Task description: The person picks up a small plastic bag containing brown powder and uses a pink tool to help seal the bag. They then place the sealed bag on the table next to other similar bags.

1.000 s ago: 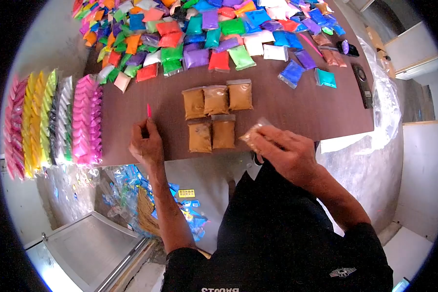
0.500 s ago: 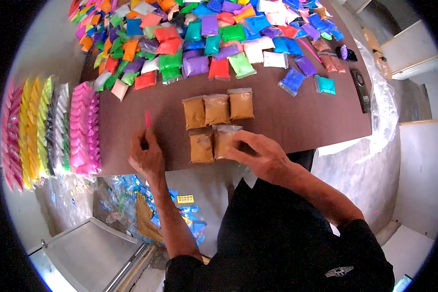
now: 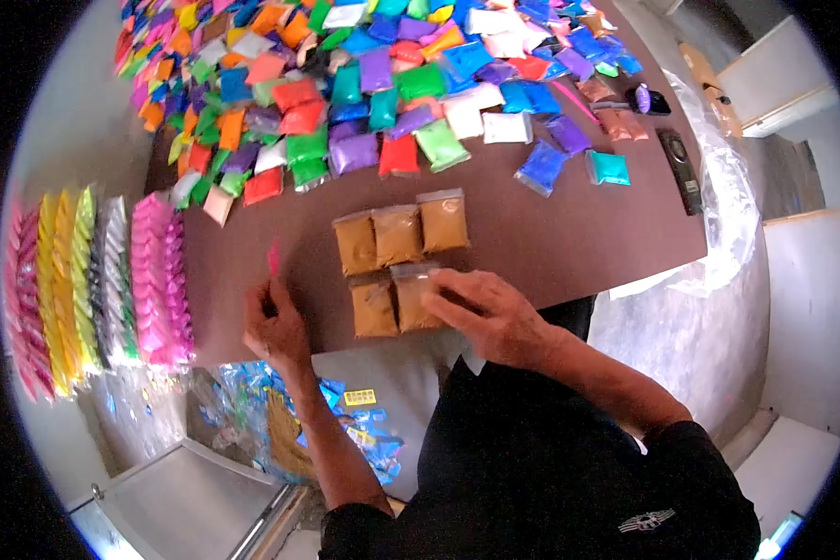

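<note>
Several clear plastic packets with brown filling lie in two rows near the table's front edge. My right hand (image 3: 499, 322) has its fingertips at the right edge of the lower right brown packet (image 3: 413, 301), partly covering it. The lower left brown packet (image 3: 374, 310) lies beside it. Above them sit the upper left (image 3: 355, 245), upper middle (image 3: 398, 235) and upper right (image 3: 444, 222) brown packets. To the left, my left hand (image 3: 278, 327) pinches a thin pink strip (image 3: 273, 256) that points up from its fingertips.
A wide pile of colourful packets (image 3: 355, 154) covers the table's far side. Rows of pink (image 3: 149, 280), silver and yellow packets stand at the left. A dark remote-like object (image 3: 679, 173) lies near the right edge. Blue wrappers (image 3: 369, 434) lie below the table.
The view has shifted, so the table and packets appear lower and slightly left. My right hand stays at the lower right brown packet; my left hand still holds the pink strip.
</note>
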The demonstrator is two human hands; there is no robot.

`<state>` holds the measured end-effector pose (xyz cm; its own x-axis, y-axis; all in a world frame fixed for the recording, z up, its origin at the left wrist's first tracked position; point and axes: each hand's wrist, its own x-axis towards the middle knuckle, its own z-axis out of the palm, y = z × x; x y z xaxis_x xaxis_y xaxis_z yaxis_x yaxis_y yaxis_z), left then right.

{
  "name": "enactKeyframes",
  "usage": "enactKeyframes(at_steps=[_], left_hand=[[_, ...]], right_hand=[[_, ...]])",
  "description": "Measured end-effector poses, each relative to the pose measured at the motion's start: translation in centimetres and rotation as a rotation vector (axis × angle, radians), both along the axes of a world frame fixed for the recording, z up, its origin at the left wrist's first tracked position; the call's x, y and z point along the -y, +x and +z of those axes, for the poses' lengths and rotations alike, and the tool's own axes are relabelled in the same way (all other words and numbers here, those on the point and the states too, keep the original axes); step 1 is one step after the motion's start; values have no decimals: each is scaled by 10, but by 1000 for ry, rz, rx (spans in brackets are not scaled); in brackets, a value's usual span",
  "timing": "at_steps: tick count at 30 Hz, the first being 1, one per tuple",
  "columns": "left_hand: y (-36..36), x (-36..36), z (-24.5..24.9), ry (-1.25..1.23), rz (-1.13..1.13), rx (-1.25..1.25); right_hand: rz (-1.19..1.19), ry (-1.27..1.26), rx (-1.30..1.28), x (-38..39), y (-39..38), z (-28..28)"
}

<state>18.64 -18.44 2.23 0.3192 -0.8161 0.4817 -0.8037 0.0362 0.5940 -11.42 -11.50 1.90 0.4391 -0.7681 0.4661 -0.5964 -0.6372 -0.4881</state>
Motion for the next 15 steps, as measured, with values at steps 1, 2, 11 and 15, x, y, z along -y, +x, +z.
enactKeyframes(at_steps=[1,2,11,15], left_hand=[[4,0,-4,22,27,35],[6,1,-8,40,49,62],[14,1,-19,89,54,105],[6,1,-16,76,62,113]], right_hand=[[-14,1,42,-1,-3,1],[-37,-14,24,-3,-6,3],[-387,-65,91,17,-97,31],[-636,-44,-34,48,-151,67]])
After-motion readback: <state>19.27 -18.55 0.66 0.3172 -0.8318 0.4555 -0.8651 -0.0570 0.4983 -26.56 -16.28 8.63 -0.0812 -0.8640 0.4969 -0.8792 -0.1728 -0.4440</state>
